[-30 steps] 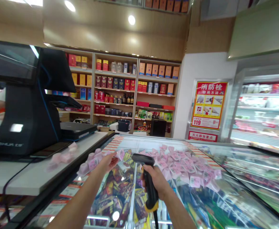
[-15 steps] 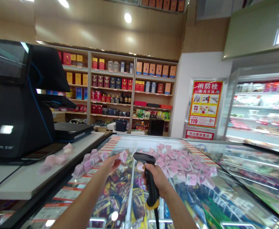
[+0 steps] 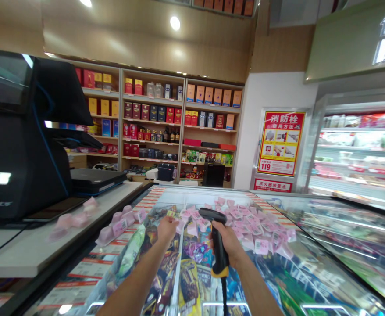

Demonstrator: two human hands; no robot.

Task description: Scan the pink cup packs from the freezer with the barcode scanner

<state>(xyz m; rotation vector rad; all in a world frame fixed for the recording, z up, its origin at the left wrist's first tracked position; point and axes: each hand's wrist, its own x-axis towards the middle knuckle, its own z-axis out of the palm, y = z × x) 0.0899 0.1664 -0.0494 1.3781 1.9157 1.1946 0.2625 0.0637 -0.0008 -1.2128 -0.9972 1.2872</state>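
Observation:
My right hand (image 3: 228, 241) grips a black and yellow barcode scanner (image 3: 219, 248), its head up and its cable hanging down. My left hand (image 3: 166, 229) is closed, its fingertips against a small pink cup (image 3: 180, 226) at the near left of the scanner head; the fingers partly hide their grip. More pink cups (image 3: 192, 228) lie between the hands on the glass freezer top. To the right of the scanner spreads a large pile of labelled pink cups (image 3: 250, 224). A short row of pink cups (image 3: 119, 226) sits on the left.
Packaged frozen goods (image 3: 189, 281) show through the freezer glass. On the left, a white counter (image 3: 18, 259) bears a black checkout terminal (image 3: 18, 158) and a few pink cups (image 3: 65, 221). Shelves of boxes (image 3: 153, 114) and a red fire-hydrant sign (image 3: 280, 142) are behind.
My left hand has moved right, towards the cups in the middle. The scanner in my right hand has shifted right. Several pink cups now show between the hands.

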